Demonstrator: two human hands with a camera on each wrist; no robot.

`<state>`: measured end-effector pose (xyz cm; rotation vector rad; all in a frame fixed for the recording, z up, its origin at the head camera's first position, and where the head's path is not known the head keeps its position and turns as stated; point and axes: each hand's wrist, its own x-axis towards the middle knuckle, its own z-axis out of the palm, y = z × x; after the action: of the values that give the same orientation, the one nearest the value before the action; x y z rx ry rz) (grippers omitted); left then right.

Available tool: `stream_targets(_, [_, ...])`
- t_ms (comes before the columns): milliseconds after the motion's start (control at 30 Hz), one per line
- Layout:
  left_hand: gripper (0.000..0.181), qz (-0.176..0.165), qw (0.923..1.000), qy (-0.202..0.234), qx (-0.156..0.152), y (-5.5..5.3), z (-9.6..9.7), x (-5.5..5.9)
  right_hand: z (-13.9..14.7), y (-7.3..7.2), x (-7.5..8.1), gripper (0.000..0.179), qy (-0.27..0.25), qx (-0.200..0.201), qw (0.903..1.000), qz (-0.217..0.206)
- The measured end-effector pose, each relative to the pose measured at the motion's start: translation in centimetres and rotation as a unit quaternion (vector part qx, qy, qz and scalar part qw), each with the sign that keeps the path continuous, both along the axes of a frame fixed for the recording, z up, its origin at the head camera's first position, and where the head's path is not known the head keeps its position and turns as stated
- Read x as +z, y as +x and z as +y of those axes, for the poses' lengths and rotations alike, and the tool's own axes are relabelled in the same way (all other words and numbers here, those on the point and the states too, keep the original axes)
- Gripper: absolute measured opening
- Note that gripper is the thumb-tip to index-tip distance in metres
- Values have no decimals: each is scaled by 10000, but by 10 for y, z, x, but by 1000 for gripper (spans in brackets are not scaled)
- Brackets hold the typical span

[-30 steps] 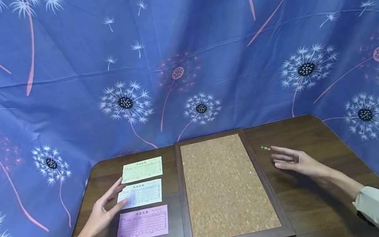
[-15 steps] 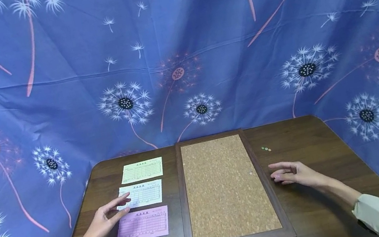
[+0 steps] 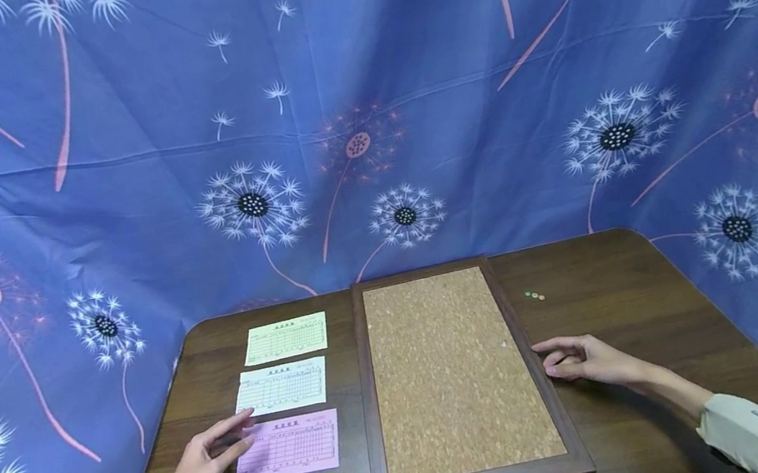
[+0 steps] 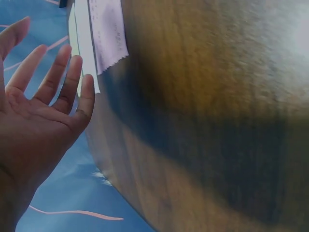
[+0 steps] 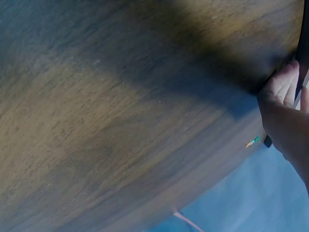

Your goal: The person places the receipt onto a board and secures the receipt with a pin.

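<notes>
Sliding nearer the person on both sides of the board [image 3: 460, 374], the two grips have changed place; the rest stays put. Left grip [image 3: 200, 464], left of the board, has dropped from the green slip [image 3: 286, 338] and white slip [image 3: 285, 385] to the white slip's near edge and the pink slip [image 3: 290, 448]. Fingers spread, nothing held; the left wrist view shows the palm up off the surface [image 3: 630, 277]. Contact with paper: can't tell.

Right grip [image 3: 591, 361] has left the dots [image 3: 535, 295] and now sits at the board's right edge. Fingertips line up with the frame; touching or just beside it, can't tell. Fingers loosely bent, no hold on anything visible.

Slips lie flat in a column left of the board, apart from each other: green farthest, white middle, pink nearest. Dots in a short row right of the board, toward its far end; too small to say what they are. Board flat, far end up by the blue cloth [image 3: 487, 158].

Meaning, as judged: only hand travel here, no handling. Slips, dots and board have the same layout as a second ago, so no progress in placement.
</notes>
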<state>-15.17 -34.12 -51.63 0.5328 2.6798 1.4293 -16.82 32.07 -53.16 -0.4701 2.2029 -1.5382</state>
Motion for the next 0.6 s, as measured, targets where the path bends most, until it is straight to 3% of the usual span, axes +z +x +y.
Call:
stream_targets(133, [45,53,9999,-10,153,0,-2,-8,2,2,-1,54,-95,40,9998,165])
stream_targets(333, [45,-17,9973,-321,658,2,-5,-13,3,5,-3,54,-50,-18,9998,209])
stream_targets(433, [48,-202,9950,-444,872,4,-8,-14,0,4,-3,53,22,-104,9998,147])
stream_targets(600, [59,-535,9919,-659,944,4,-12,-17,-4,0,-3,50,-1,-212,9996,164])
